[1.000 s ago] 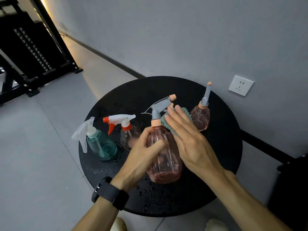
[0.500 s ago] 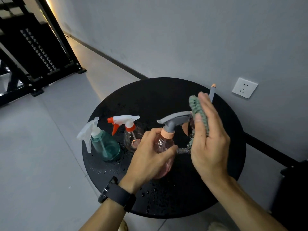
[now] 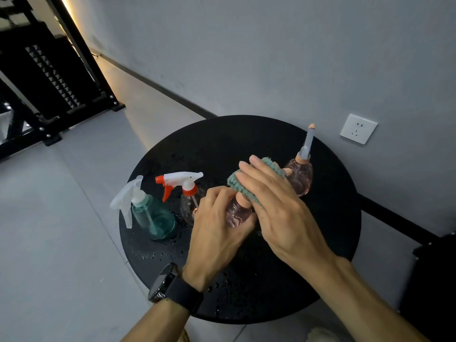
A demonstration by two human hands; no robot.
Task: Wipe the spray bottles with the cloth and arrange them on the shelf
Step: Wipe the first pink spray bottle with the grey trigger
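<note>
Above the round black table (image 3: 320, 243), the left hand (image 3: 217, 233) grips a clear pink plastic spray bottle (image 3: 238, 213) by its body. The right hand (image 3: 278, 208), fingers nearly straight, presses a teal fuzzy cloth (image 3: 243, 186) over the bottle's top. A teal bottle (image 3: 153, 218) and an orange-triggered clear bottle (image 3: 187, 193) stand to the left, and a second pink bottle (image 3: 301, 174) stands far right.

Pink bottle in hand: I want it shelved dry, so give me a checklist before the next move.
1. Left hand grips the pink bottle: ok.
2. Right hand presses the green cloth over its sprayer top: ok.
3. Held bottle fully dry: cannot tell, hands cover most of it.
4. Black table dry for setting down: not ok, droplets show.
5. Teal bottle, clear bottle with red trigger and second pink bottle upright: ok.
6. Shelf space free: cannot tell.
</note>
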